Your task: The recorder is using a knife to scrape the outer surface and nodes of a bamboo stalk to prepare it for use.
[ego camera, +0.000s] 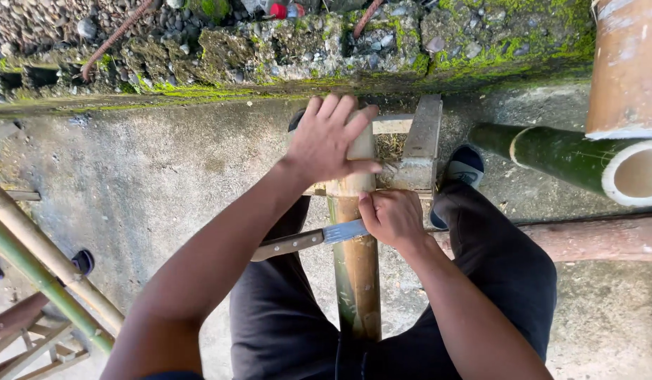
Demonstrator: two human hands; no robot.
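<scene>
Bracing a bamboo pole [359,271] upright between the legs, the person lays the left hand [329,141] spread and flat over the pole's top end, apparently to steady it against a small wooden stand [419,151] just beyond. The right hand [391,217], fingers curled shut, grips the pole just below and presses against the back of a knife [313,239] whose blade lies crosswise on the stem, handle pointing left under the left forearm. A thick green bamboo section [572,165] lies well to the right of both hands, on the concrete floor [150,183].
</scene>
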